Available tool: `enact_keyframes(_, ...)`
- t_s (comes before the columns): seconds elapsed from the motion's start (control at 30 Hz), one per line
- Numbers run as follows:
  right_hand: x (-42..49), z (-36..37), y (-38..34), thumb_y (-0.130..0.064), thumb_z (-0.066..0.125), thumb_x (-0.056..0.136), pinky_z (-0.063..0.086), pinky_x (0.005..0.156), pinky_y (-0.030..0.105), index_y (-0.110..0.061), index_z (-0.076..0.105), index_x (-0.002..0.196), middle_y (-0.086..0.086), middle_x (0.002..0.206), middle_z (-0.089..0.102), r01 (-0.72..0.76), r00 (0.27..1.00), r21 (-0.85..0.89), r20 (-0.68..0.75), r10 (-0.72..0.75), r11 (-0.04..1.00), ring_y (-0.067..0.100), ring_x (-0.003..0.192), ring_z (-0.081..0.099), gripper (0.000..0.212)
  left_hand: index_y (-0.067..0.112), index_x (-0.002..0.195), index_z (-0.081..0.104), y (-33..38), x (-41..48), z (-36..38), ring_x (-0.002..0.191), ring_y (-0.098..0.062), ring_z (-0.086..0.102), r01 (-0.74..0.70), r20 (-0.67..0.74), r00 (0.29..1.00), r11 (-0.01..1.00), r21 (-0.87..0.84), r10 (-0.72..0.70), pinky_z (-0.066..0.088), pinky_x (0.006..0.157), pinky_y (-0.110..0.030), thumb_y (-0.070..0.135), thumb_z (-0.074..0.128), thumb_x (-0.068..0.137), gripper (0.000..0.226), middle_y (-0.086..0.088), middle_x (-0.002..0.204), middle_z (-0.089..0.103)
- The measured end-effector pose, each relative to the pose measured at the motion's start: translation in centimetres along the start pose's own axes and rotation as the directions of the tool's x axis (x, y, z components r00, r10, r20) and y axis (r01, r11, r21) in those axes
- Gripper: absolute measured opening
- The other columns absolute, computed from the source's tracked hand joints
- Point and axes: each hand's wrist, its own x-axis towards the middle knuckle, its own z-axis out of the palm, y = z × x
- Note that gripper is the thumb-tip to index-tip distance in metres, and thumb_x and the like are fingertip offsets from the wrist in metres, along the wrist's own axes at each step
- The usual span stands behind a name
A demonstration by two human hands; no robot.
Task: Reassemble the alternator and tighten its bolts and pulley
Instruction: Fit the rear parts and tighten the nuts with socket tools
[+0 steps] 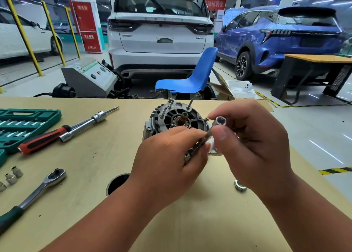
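Left hand (167,162) and right hand (255,149) pinch one socket bar (208,136) over one alternator (171,118) (loose: one nut (240,187), three sockets (11,177)).

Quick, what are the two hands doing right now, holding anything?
Left hand: fingers curled round the lower shaft of the socket driver.
Right hand: pinches the same socket driver near its socket end.
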Motion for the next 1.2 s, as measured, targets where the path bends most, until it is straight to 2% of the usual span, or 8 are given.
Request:
enact_keyframes(0.07, -0.01, 0.04, 0.15, -0.025, 0.063, 0.096, 0.047, 0.056, 0.041, -0.019, 0.061, 0.103, 0.000, 0.078, 0.057, -0.006, 1.000, 0.003, -0.016, 0.006, 1.000, 0.026, 0.061, 0.058, 0.010, 0.033, 0.092, 0.066, -0.04, 0.06, 0.06, 0.066, 0.006, 0.042, 0.002, -0.007, 1.000, 1.000, 0.005, -0.002, 0.031, 0.056, -0.026, 0.040, 0.055, 0.099, 0.015, 0.027, 0.072, 0.042)
enact_keyframes(0.13, -0.03, 0.01, 0.24, -0.027, 0.065, 0.096, 0.047, 0.055, 0.043, -0.019, 0.059, 0.101, 0.000, 0.079, 0.057, -0.010, 1.000, 0.011, -0.018, 0.010, 1.000, 0.027, 0.062, 0.057, 0.011, 0.033, 0.093, 0.064, -0.11, 0.03, 0.13, 0.066, 0.004, 0.042, 0.000, -0.006, 1.000, 1.000, 0.001, 0.000, 0.031, 0.056, -0.026, 0.040, 0.056, 0.099, 0.012, 0.024, 0.073, 0.043)
enact_keyframes(0.27, -0.10, -0.07, 0.03, -0.033, 0.064, 0.100, 0.050, 0.055, 0.044, -0.023, 0.064, 0.115, 0.003, 0.077, 0.056, -0.012, 1.000, 0.035, 0.019, 0.011, 0.999, 0.026, 0.064, 0.057, 0.019, 0.032, 0.094, 0.069, -0.20, -0.12, 0.18, 0.067, -0.005, 0.046, -0.005, 0.018, 1.000, 1.000, -0.009, 0.005, 0.040, 0.055, -0.032, 0.039, 0.056, 0.102, 0.017, 0.017, 0.078, 0.055)
enact_keyframes(0.37, 0.01, -0.10, -0.19, -0.025, 0.058, 0.100, 0.049, 0.059, 0.030, -0.023, 0.068, 0.112, -0.002, 0.079, 0.062, 0.006, 0.999, 0.018, 0.052, -0.007, 1.000, 0.020, 0.064, 0.060, 0.016, 0.030, 0.095, 0.071, -0.25, -0.17, 0.11, 0.068, -0.009, 0.049, 0.001, 0.027, 1.000, 1.000, -0.016, -0.001, 0.043, 0.055, -0.035, 0.036, 0.057, 0.102, 0.017, 0.013, 0.079, 0.060)
enact_keyframes(0.43, 0.06, -0.07, -0.28, -0.022, 0.056, 0.100, 0.048, 0.062, 0.025, -0.021, 0.068, 0.111, -0.007, 0.086, 0.064, 0.017, 0.998, -0.001, 0.057, -0.017, 1.000, 0.015, 0.067, 0.062, 0.016, 0.030, 0.093, 0.069, -0.19, -0.16, 0.09, 0.068, -0.011, 0.050, 0.004, 0.024, 1.000, 1.000, -0.020, -0.004, 0.043, 0.054, -0.035, 0.036, 0.057, 0.102, 0.016, 0.012, 0.078, 0.059)
enact_keyframes(0.6, -0.02, 0.04, 0.01, -0.024, 0.060, 0.097, 0.049, 0.060, 0.037, -0.020, 0.064, 0.101, -0.007, 0.086, 0.061, 0.004, 1.000, -0.020, 0.021, -0.004, 1.000, 0.020, 0.068, 0.060, 0.007, 0.030, 0.094, 0.071, -0.03, 0.03, 0.14, 0.069, -0.003, 0.042, 0.002, -0.008, 1.000, 1.000, 0.008, -0.002, 0.034, 0.056, -0.026, 0.037, 0.056, 0.098, 0.017, 0.022, 0.079, 0.050)
enact_keyframes(0.73, -0.09, 0.09, 0.09, -0.025, 0.062, 0.096, 0.049, 0.059, 0.042, -0.018, 0.061, 0.100, -0.007, 0.086, 0.060, 0.001, 1.000, -0.015, 0.011, -0.001, 1.000, 0.022, 0.070, 0.059, 0.008, 0.032, 0.092, 0.069, 0.01, 0.02, 0.14, 0.069, -0.004, 0.040, -0.008, -0.010, 1.000, 1.000, 0.013, 0.008, 0.032, 0.056, -0.025, 0.038, 0.055, 0.098, 0.016, 0.022, 0.077, 0.047)
enact_keyframes(1.2, -0.08, 0.10, 0.12, -0.026, 0.061, 0.098, 0.051, 0.059, 0.045, -0.017, 0.061, 0.098, -0.006, 0.087, 0.062, -0.008, 0.999, -0.002, 0.031, 0.008, 1.000, 0.025, 0.070, 0.063, 0.009, 0.036, 0.096, 0.058, 0.05, -0.06, 0.03, 0.067, -0.006, 0.040, -0.017, 0.007, 1.000, 1.000, -0.001, 0.017, 0.031, 0.056, -0.026, 0.039, 0.056, 0.100, 0.005, 0.021, 0.076, 0.043)
